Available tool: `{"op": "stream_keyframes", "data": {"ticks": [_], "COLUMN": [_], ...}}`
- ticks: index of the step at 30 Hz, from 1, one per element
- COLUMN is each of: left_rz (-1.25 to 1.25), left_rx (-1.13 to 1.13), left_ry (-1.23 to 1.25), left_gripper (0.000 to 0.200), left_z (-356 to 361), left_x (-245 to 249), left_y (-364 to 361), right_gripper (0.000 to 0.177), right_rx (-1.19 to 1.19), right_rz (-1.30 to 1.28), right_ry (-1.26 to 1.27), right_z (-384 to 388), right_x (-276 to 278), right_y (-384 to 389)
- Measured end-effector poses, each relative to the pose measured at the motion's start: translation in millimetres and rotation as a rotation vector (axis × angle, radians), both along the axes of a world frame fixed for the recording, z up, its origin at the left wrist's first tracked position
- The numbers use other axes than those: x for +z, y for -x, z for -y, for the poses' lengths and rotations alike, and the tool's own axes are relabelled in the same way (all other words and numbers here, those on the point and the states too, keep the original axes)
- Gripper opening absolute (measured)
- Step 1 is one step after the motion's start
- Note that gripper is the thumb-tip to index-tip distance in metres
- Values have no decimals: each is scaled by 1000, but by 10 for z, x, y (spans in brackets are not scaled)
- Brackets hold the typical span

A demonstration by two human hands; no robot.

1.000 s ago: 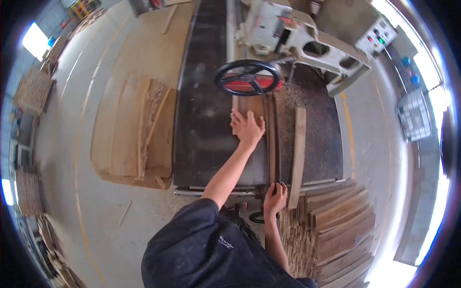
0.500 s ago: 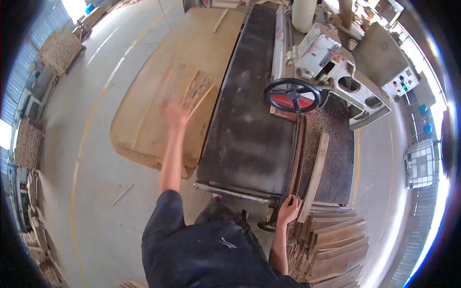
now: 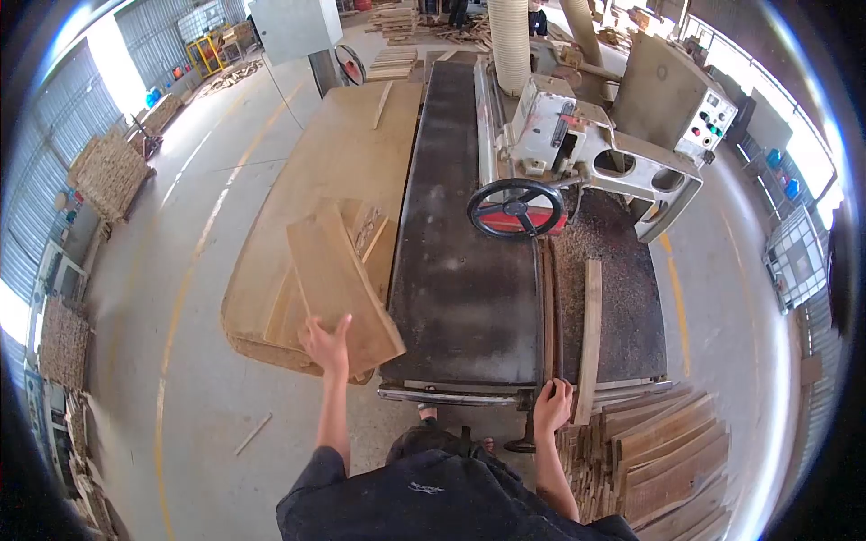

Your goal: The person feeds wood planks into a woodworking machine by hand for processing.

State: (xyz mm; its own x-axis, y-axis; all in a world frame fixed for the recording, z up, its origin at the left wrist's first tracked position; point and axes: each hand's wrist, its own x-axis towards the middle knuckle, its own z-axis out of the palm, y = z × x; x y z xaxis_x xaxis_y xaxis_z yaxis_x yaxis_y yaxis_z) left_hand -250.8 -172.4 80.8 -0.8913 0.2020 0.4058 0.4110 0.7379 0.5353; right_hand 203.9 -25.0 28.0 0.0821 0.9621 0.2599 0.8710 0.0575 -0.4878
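A wide wooden board [image 3: 347, 284] slants over the left wooden table, its lower right corner near the dark machine bed [image 3: 469, 298]. My left hand [image 3: 327, 344] grips that board by its lower left edge, thumb on top. Under it, other boards [image 3: 370, 230] lie on the table. My right hand [image 3: 552, 408] is closed at the near end of the long guide rail [image 3: 552, 307]; whether its fingers hold the rail is hard to make out. A narrow strip of wood [image 3: 590, 338] lies just right of that rail.
A black handwheel [image 3: 515, 209] and machine housing [image 3: 550, 126] stand over the bed. Stacked boards [image 3: 667, 451] lie at the lower right. The wooden table [image 3: 334, 126] carries a thin stick [image 3: 382, 105]. A person [image 3: 538, 20] is in the far background.
My left hand has come back toward my body, now with a wide board in its grip. My right hand stays at the rail's near end. The view has tilted up.
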Motion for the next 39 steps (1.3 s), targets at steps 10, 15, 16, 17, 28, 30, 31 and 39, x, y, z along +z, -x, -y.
{"op": "stream_keyframes", "data": {"ticks": [10, 15, 16, 17, 28, 30, 31, 39], "left_rz": [1027, 767, 776, 596, 117, 81, 79, 100], "left_rx": [-267, -511, -477, -408, -419, -400, -411, -93], "left_ry": [-804, -502, -489, -209, 319, 357, 356, 237], "left_gripper": [52, 49, 49, 45, 69, 75, 75, 96], "left_z": [-41, -259, -207, -194, -693, -790, -795, -734], "left_x": [-336, 328, 508, 696, 286, -81, -154, -357], "left_y": [-1050, -1143, -1253, -1393, -2077, -2142, -2111, -1362], "right_gripper": [23, 23, 23, 23, 27, 26, 26, 24], "right_rx": [8, 23, 45, 39, 5, 3, -8, -10], "right_rz": [23, -8, 3, 0, 43, 6, 5, 6], "right_ry": [-5, 1, 27, 22, -26, -2, -3, -49], "right_z": [3, -2, 30, 26, -2, -18, -41, -22], "right_x": [-5, 24, 42, 63, 36, 38, 47, 14], "right_y": [-26, -10, 8, 21, -7, -1, 6, -15]}}
